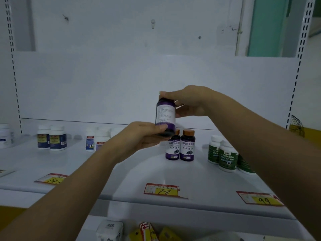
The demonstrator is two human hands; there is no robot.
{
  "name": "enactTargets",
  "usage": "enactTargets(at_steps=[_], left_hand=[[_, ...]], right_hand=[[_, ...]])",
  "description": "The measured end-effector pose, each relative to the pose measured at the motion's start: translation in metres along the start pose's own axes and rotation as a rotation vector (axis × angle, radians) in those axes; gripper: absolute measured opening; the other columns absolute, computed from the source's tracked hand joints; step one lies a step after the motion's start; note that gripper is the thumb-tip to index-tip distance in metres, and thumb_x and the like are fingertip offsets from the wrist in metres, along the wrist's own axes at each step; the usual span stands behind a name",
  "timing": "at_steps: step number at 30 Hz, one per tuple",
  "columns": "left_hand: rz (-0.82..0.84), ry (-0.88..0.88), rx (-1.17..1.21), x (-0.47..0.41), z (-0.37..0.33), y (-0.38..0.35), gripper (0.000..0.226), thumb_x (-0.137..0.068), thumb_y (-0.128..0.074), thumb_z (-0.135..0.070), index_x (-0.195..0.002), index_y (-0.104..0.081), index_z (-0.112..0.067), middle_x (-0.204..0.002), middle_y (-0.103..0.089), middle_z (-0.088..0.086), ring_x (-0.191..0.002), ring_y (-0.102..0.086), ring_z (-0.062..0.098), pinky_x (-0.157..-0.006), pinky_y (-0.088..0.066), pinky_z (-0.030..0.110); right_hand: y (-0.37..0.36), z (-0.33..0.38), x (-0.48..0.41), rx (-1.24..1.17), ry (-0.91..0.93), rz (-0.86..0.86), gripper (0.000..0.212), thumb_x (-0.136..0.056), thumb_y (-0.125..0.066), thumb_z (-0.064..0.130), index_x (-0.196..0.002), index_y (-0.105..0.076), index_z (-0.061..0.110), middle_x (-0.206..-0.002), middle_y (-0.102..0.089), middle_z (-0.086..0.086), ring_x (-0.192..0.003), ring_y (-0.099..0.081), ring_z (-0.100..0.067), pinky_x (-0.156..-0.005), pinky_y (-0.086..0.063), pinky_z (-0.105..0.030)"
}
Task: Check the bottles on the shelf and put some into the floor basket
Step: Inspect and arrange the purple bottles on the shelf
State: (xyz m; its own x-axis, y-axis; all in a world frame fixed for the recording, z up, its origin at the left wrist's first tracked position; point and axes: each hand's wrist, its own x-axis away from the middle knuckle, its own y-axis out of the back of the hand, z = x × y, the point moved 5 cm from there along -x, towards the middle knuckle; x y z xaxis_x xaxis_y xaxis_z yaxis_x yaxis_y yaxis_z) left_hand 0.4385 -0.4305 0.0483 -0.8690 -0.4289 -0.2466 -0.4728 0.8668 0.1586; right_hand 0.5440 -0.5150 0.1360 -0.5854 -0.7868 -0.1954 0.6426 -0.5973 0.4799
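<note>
The held bottle (165, 115) is raised clear of the shelf (121, 171) with its printed back label turned to the viewer, presumably for reading. The left hand (140, 136) pinches its base; the right hand (189, 101) clasps its cap end from above. Just below the left fingertips stand two matching purple bottles (180, 146); green bottles (224, 155) sit beneath the right forearm. The floor basket is not visible.

dim, cool light | soft overall blur | wide-angle edge bending
</note>
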Motion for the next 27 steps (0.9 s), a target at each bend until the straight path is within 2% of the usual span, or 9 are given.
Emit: enactTargets(at_steps=[2,6,9,11,13,17,22,25,27], left_hand=[[-0.036,-0.013,-0.163,0.001,0.007,0.003,0.029,-0.077,-0.069,-0.034,-0.103,-0.062,-0.024,-0.1,-0.072,-0.004,-0.092,-0.067,0.009,-0.088,-0.05,0.025],[-0.329,-0.092,-0.52,-0.001,0.014,0.01,0.041,-0.074,-0.076,-0.036,-0.11,-0.061,-0.025,-0.088,-0.062,-0.017,-0.075,-0.057,-0.001,-0.064,-0.041,0.011],[-0.586,-0.128,-0.716,0.0,0.022,0.015,0.057,-0.067,-0.081,-0.041,-0.116,-0.06,-0.02,-0.107,-0.066,-0.006,-0.087,-0.057,0.008,-0.074,-0.044,0.021],[-0.707,-0.137,-0.775,0.002,0.027,0.016,0.053,-0.067,-0.08,-0.043,-0.111,-0.058,-0.022,-0.106,-0.066,-0.004,-0.088,-0.058,0.012,-0.071,-0.046,0.027],[-0.753,-0.123,-0.824,0.002,0.032,0.015,0.051,-0.068,-0.079,-0.044,-0.106,-0.053,-0.022,-0.101,-0.062,-0.003,-0.085,-0.055,0.013,-0.067,-0.045,0.028],[-0.565,-0.058,-0.656,-0.012,0.047,0.011,0.067,-0.065,-0.081,-0.043,-0.117,-0.044,-0.021,-0.106,-0.054,-0.003,-0.094,-0.054,0.015,-0.074,-0.048,0.027],[-0.162,0.12,-0.278,-0.012,0.05,0.006,0.056,-0.081,-0.07,-0.028,-0.132,-0.048,-0.018,-0.115,-0.061,-0.005,-0.094,-0.053,0.005,-0.087,-0.036,0.025],[-0.189,0.084,-0.276,-0.012,0.049,0.008,0.05,-0.079,-0.073,-0.022,-0.126,-0.056,-0.016,-0.107,-0.066,-0.006,-0.081,-0.056,-0.004,-0.084,-0.037,0.021],[-0.275,0.026,-0.258,-0.014,0.048,0.009,0.053,-0.075,-0.076,-0.021,-0.125,-0.058,-0.015,-0.105,-0.067,-0.006,-0.077,-0.056,-0.005,-0.075,-0.041,0.013]], right_hand=[[-0.002,-0.003,-0.005,0.115,0.02,0.016,0.039,-0.083,-0.069,0.042,-0.101,-0.065,0.008,-0.097,-0.068,-0.007,-0.085,-0.069,-0.018,-0.08,-0.058,-0.031],[-0.013,-0.002,-0.012,0.468,0.099,-0.062,0.052,-0.081,-0.068,0.05,-0.103,-0.067,0.002,-0.097,-0.073,-0.008,-0.088,-0.07,-0.019,-0.085,-0.055,-0.034],[-0.027,0.002,-0.014,0.693,0.141,-0.103,0.052,-0.087,-0.061,0.048,-0.109,-0.067,0.002,-0.104,-0.071,-0.01,-0.093,-0.068,-0.022,-0.079,-0.052,-0.028],[-0.035,0.002,-0.018,0.763,0.134,-0.09,0.048,-0.091,-0.055,0.047,-0.11,-0.067,0.004,-0.105,-0.07,-0.009,-0.09,-0.067,-0.023,-0.074,-0.051,-0.026],[-0.039,0.0,-0.022,0.776,0.121,-0.071,0.045,-0.094,-0.051,0.043,-0.112,-0.066,0.004,-0.106,-0.07,-0.009,-0.094,-0.068,-0.024,-0.083,-0.053,-0.028],[-0.041,0.001,-0.026,0.608,0.21,-0.062,0.033,-0.093,-0.058,0.023,-0.118,-0.064,0.004,-0.116,-0.066,-0.01,-0.104,-0.064,-0.025,-0.094,-0.051,-0.036],[-0.041,-0.01,-0.028,0.512,0.331,0.025,0.036,-0.091,-0.059,0.018,-0.127,-0.057,0.014,-0.122,-0.062,0.001,-0.109,-0.056,-0.011,-0.094,-0.045,-0.025],[-0.038,-0.015,-0.027,0.316,0.383,0.057,0.034,-0.092,-0.058,0.013,-0.125,-0.058,0.016,-0.114,-0.063,0.004,-0.104,-0.058,-0.006,-0.086,-0.044,-0.016],[-0.033,-0.018,-0.029,0.195,0.385,0.049,0.036,-0.091,-0.06,0.013,-0.127,-0.057,0.015,-0.116,-0.063,0.002,-0.107,-0.059,-0.007,-0.094,-0.045,-0.022]])
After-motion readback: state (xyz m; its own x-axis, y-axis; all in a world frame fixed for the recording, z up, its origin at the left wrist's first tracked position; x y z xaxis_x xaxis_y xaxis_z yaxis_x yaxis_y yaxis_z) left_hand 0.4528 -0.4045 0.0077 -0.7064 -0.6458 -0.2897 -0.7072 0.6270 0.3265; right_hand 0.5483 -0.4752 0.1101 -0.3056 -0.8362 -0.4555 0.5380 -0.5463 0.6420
